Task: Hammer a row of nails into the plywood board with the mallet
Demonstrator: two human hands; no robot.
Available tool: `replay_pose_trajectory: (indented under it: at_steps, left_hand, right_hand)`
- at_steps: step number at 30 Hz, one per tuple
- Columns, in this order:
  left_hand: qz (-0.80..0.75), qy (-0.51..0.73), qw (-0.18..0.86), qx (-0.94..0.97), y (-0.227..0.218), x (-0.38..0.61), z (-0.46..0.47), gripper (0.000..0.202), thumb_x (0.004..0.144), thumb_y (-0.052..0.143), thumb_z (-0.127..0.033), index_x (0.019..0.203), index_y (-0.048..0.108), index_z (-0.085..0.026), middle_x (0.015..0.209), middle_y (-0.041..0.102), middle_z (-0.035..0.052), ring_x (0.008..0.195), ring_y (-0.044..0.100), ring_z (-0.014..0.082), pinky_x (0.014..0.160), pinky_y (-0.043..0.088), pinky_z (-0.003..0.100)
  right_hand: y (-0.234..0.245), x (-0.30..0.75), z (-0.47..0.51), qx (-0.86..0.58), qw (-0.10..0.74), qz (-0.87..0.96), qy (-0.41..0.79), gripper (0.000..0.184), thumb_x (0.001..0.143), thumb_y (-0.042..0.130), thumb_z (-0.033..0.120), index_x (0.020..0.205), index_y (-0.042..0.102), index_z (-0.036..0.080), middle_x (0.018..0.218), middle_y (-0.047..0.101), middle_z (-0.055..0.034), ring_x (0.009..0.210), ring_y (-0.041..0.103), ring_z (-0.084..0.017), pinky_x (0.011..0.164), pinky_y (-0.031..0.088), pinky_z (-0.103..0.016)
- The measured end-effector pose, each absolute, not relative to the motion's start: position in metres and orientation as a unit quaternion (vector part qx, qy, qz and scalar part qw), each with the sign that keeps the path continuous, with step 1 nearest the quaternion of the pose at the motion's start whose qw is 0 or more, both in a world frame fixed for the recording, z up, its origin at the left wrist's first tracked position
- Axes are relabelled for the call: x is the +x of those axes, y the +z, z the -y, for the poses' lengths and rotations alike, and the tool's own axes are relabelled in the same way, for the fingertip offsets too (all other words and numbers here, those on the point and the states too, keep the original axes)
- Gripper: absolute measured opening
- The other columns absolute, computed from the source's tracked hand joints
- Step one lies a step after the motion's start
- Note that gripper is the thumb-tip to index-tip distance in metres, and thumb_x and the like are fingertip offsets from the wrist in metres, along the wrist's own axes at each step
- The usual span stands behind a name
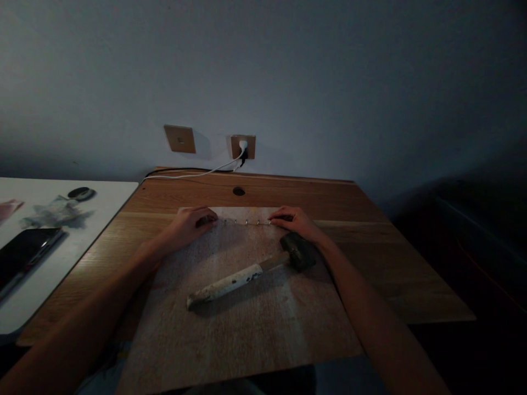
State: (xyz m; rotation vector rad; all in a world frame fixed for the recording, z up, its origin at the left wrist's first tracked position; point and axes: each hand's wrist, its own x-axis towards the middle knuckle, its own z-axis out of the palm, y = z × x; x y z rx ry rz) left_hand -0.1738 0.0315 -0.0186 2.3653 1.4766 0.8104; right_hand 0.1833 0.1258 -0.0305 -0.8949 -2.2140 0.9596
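A row of small shiny nails [246,221] stands across the far part of a worn wooden board [230,340], with a faint thin line running along them. My left hand [192,224] is at the row's left end, thumb and fingers pinched together; what is between them is too small to make out. At the right end, my right hand [297,222] is closed in a pinch, its fingertips against the last nail; whether it grips that nail or something thinner is unclear. Nearer me, a hammer [230,284] with a white-painted handle lies diagonally, its dark head [300,252] close to my right wrist.
The board rests on a wooden desk [387,263] with a round cable hole [239,191]. Behind it, cables run to a wall socket [243,147]. At left, a white table [111,200] bears a phone [27,252], crumpled plastic [57,213] and a round dark object [81,193].
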Motion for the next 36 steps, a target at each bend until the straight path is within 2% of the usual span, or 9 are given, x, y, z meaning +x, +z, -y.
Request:
replay_pose_trajectory:
  at_steps: [3, 11, 16, 19, 22, 28, 36]
  left_hand:
    - [-0.514, 0.276, 0.104, 0.805, -0.021, -0.172, -0.032, 0.023, 0.096, 0.058, -0.038, 0.093, 0.068, -0.018, 0.081, 0.071, 0.0040, 0.072, 0.066, 0.0170, 0.068, 0.048, 0.028]
    - [-0.525, 0.292, 0.065, 0.797, -0.023, -0.168, -0.028, 0.019, 0.100, 0.054, -0.036, 0.096, 0.063, -0.019, 0.077, 0.068, 0.0013, 0.067, 0.063, 0.0152, 0.067, 0.046, 0.027]
    - [-0.528, 0.359, 0.043, 0.769, -0.014, -0.162, -0.025, 0.012, 0.096, 0.057, -0.029, 0.095, 0.063, -0.019, 0.080, 0.067, 0.0005, 0.067, 0.061, 0.0126, 0.066, 0.046, 0.024]
    - [-0.501, 0.350, 0.045, 0.791, -0.012, -0.158, -0.025, 0.012, 0.096, 0.055, -0.025, 0.092, 0.064, -0.018, 0.083, 0.068, 0.0016, 0.070, 0.063, 0.0127, 0.068, 0.048, 0.024]
    - [-0.485, 0.328, 0.046, 0.809, -0.014, -0.154, -0.025, 0.013, 0.096, 0.055, -0.022, 0.098, 0.068, -0.018, 0.085, 0.070, 0.0026, 0.072, 0.065, 0.0140, 0.071, 0.050, 0.026]
    - [-0.480, 0.300, 0.054, 0.822, -0.019, -0.149, -0.026, 0.018, 0.097, 0.055, -0.022, 0.101, 0.072, -0.020, 0.094, 0.075, 0.0050, 0.082, 0.070, 0.0179, 0.077, 0.054, 0.028]
    - [-0.468, 0.261, 0.072, 0.841, -0.017, -0.142, -0.032, 0.020, 0.097, 0.054, -0.016, 0.107, 0.071, -0.019, 0.101, 0.075, 0.0054, 0.090, 0.071, 0.0191, 0.083, 0.055, 0.030]
  right_hand:
    - [-0.030, 0.185, -0.126, -0.330, 0.269, 0.826, 0.370, 0.026, 0.088, 0.072, 0.042, 0.103, 0.082, 0.022, 0.101, 0.076, -0.0079, 0.092, 0.069, -0.021, 0.082, 0.049, -0.032]
    - [-0.013, 0.181, -0.129, -0.333, 0.200, 0.835, 0.390, 0.027, 0.085, 0.074, 0.042, 0.098, 0.082, 0.019, 0.101, 0.078, -0.0088, 0.093, 0.071, -0.021, 0.085, 0.052, -0.033]
    - [0.015, 0.170, -0.126, -0.332, 0.123, 0.887, 0.297, 0.017, 0.089, 0.072, 0.032, 0.095, 0.081, 0.020, 0.095, 0.079, -0.0064, 0.085, 0.071, -0.019, 0.079, 0.050, -0.030]
    - [0.034, 0.159, -0.123, -0.310, 0.116, 0.913, 0.240, 0.015, 0.092, 0.068, 0.025, 0.099, 0.081, 0.021, 0.097, 0.079, -0.0056, 0.085, 0.071, -0.017, 0.079, 0.050, -0.027]
    - [0.044, 0.145, -0.119, -0.293, 0.100, 0.928, 0.207, 0.016, 0.094, 0.068, 0.021, 0.101, 0.081, 0.021, 0.098, 0.079, -0.0057, 0.087, 0.071, -0.017, 0.081, 0.049, -0.028]
    - [0.041, 0.120, -0.109, -0.289, 0.025, 0.946, 0.145, 0.015, 0.095, 0.068, 0.016, 0.102, 0.081, 0.015, 0.099, 0.077, -0.0099, 0.093, 0.070, -0.020, 0.086, 0.048, -0.028]
    - [0.033, 0.114, -0.105, -0.294, -0.007, 0.951, 0.095, 0.017, 0.099, 0.065, 0.018, 0.102, 0.080, 0.013, 0.099, 0.069, -0.0116, 0.088, 0.065, -0.018, 0.077, 0.044, -0.026]
